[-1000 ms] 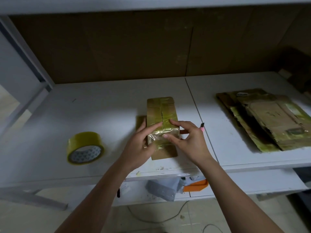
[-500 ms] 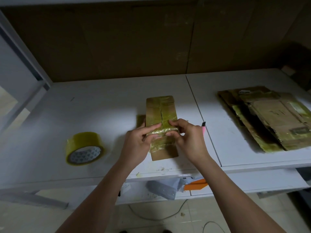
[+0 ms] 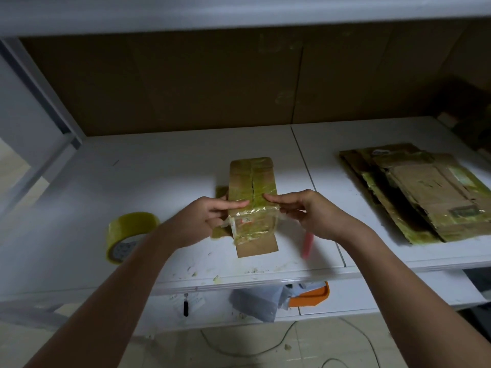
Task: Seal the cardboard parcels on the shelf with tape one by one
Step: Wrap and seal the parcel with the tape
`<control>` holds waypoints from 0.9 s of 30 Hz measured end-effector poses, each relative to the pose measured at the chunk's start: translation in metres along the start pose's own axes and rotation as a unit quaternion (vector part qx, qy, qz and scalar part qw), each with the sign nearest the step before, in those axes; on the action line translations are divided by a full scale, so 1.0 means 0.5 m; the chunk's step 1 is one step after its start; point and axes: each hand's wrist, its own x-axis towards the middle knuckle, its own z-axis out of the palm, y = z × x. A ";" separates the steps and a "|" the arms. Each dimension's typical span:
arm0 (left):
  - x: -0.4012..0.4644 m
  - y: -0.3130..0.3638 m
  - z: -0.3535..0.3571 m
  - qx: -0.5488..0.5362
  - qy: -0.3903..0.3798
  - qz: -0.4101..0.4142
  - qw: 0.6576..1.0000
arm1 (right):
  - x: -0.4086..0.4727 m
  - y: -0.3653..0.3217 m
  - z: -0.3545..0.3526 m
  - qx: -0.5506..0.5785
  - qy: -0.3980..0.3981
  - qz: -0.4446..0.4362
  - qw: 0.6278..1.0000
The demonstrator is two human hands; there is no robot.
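Note:
A small cardboard parcel [image 3: 252,179] lies lengthwise on the white shelf [image 3: 164,181], with yellowish tape along its top seam and a crinkled band of tape [image 3: 255,224] across its near part. My left hand [image 3: 204,219] rests on the parcel's left edge, straight fingers pressing the tape band. My right hand [image 3: 316,213] is at the right edge, its straight fingers touching the tape on top. A blurred pink object [image 3: 308,244] shows just below my right hand; I cannot tell whether the hand holds it. A roll of yellow tape [image 3: 127,235] stands on the shelf to the left.
A pile of flattened, taped cardboard [image 3: 422,192] lies on the shelf's right part. Brown board [image 3: 186,83] backs the shelf and an upper shelf edge [image 3: 239,14] hangs overhead. On the lower shelf are grey plastic [image 3: 257,301] and an orange item [image 3: 310,296].
My hands have moved apart from the middle of the tape band to the parcel's left and right edges. The pink object now shows blurred below my right hand.

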 end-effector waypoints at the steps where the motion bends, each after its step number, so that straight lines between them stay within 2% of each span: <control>1: 0.003 0.001 0.000 -0.021 0.001 -0.005 1.000 | 0.003 -0.002 -0.001 0.006 0.005 0.000 1.000; 4: 0.005 -0.003 0.009 -0.091 0.015 -0.016 0.996 | 0.008 -0.003 0.005 0.041 0.018 0.008 0.999; 7: 0.006 -0.004 0.026 -0.110 0.068 -0.011 0.992 | 0.008 0.000 0.023 0.040 0.070 -0.015 0.997; 11: 0.005 -0.011 0.080 -0.063 0.201 0.053 0.976 | 0.000 0.012 0.054 0.041 0.146 -0.052 0.987; 15: 0.011 -0.029 0.118 -0.015 0.309 0.053 0.950 | -0.004 0.015 0.102 -0.003 0.223 -0.075 0.972; 17: 0.010 -0.030 0.122 -0.007 0.313 0.056 0.948 | -0.007 0.014 0.110 -0.030 0.240 -0.080 0.967; 20: 0.003 -0.023 0.118 -0.038 0.283 0.042 0.958 | -0.016 0.015 0.096 -0.022 0.207 -0.085 0.974; 22: 0.005 -0.023 0.122 -0.046 0.294 0.037 0.954 | -0.017 0.010 0.094 -0.029 0.207 -0.089 0.974; 25: 0.011 -0.024 0.142 -0.026 0.346 0.048 0.937 | -0.012 -0.004 0.123 -0.110 0.308 -0.113 0.938; 27: 0.014 -0.026 0.144 -0.026 0.353 0.040 0.934 | -0.008 -0.007 0.137 -0.127 0.340 -0.120 0.924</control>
